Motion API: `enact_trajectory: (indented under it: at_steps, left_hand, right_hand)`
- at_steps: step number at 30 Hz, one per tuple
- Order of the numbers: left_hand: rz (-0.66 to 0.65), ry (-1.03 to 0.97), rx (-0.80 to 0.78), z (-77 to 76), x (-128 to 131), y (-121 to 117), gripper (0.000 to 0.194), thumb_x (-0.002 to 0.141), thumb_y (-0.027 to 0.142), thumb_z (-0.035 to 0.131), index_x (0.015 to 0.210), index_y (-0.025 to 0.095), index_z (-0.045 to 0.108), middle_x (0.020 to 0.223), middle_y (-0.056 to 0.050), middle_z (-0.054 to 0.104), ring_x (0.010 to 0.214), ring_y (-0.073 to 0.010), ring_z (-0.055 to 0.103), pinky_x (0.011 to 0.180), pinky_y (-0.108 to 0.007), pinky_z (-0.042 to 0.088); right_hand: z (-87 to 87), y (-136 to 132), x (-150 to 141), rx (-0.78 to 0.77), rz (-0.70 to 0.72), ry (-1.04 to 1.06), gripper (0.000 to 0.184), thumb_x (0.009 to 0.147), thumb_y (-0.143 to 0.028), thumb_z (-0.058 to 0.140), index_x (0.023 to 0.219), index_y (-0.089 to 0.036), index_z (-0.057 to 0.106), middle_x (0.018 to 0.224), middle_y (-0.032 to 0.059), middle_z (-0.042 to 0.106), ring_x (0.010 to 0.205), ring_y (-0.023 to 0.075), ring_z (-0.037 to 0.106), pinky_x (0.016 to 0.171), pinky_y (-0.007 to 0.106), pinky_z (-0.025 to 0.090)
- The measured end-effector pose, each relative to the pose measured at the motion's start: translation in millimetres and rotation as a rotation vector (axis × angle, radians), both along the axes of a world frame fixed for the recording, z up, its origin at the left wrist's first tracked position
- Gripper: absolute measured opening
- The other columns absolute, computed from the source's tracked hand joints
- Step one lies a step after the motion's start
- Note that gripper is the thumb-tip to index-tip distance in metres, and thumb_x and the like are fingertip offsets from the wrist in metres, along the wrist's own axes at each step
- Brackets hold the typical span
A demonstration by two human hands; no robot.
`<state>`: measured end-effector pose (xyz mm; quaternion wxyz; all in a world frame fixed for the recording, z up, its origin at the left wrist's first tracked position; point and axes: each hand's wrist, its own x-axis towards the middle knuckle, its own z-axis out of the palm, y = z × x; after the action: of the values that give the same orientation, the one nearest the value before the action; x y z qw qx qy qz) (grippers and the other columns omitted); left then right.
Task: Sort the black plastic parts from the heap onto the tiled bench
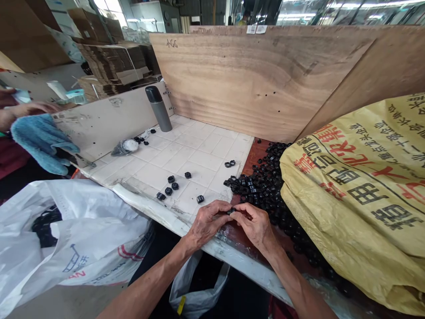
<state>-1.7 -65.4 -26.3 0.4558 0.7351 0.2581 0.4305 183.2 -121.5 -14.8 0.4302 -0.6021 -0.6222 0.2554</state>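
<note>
My left hand [208, 220] and my right hand [254, 223] meet at the near edge of the white tiled bench top [199, 146]. Both pinch one small black ring part [230, 211] between their fingertips. Just beyond my right hand lies a heap of the same black ring parts [265, 177], spread along the foot of a big yellow printed sack [361, 195]. Several loose black parts [172, 184] lie scattered on the tiles ahead of my left hand, with a joined pair [229, 164] farther back.
A grey flask with a black cap [158, 108] stands at the back left. Plywood boards [259, 75] wall off the back and right. A white plastic bag [73, 239] holding black rings hangs at left. Another person's hand [25, 108] and a blue cloth [41, 139] are at far left.
</note>
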Motion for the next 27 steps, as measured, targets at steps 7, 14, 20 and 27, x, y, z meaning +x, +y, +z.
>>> enact_trajectory:
  at_steps: [7,14,20,27]
  left_hand:
    - [-0.010,-0.095,-0.079,-0.1,1.5,0.8,0.017,0.086,0.024,0.074,0.102,0.020,0.075,0.106,-0.009,0.073,0.099,-0.0198,0.070,0.089,-0.033,0.058]
    - [-0.025,-0.104,-0.369,5.6,1.0,2.9,0.021,0.081,0.030,0.078,0.098,0.018,0.079,0.108,-0.011,0.073,0.100,-0.0235,0.070,0.090,-0.034,0.056]
    - [-0.028,-0.140,-0.495,10.0,1.8,4.4,0.022,0.079,0.030,0.080,0.095,0.017,0.076,0.103,-0.009,0.071,0.097,-0.0219,0.068,0.091,-0.035,0.053]
    - [-0.022,-0.221,-0.436,4.8,3.0,3.4,0.019,0.080,0.029,0.079,0.094,0.018,0.073,0.105,-0.009,0.069,0.100,-0.0216,0.066,0.093,-0.036,0.052]
  right_hand:
    - [6.9,-0.2,-2.8,0.013,0.023,-0.002,0.014,0.093,-0.033,0.064,0.086,-0.022,0.067,0.076,0.0006,0.067,0.070,0.0168,0.063,0.066,0.026,0.048]
    - [5.2,2.9,-2.9,0.139,0.094,0.091,0.006,0.090,-0.021,0.065,0.084,-0.022,0.067,0.090,0.0032,0.066,0.085,0.0184,0.064,0.079,0.029,0.051]
    - [6.3,2.2,-5.9,0.098,0.051,0.168,0.008,0.089,-0.026,0.067,0.096,-0.023,0.070,0.097,0.0046,0.068,0.086,0.0187,0.067,0.079,0.030,0.054]
    - [9.6,3.7,-8.3,-0.176,-0.027,0.367,0.021,0.089,-0.040,0.066,0.091,-0.019,0.069,0.067,0.0008,0.070,0.061,0.0176,0.071,0.060,0.025,0.056]
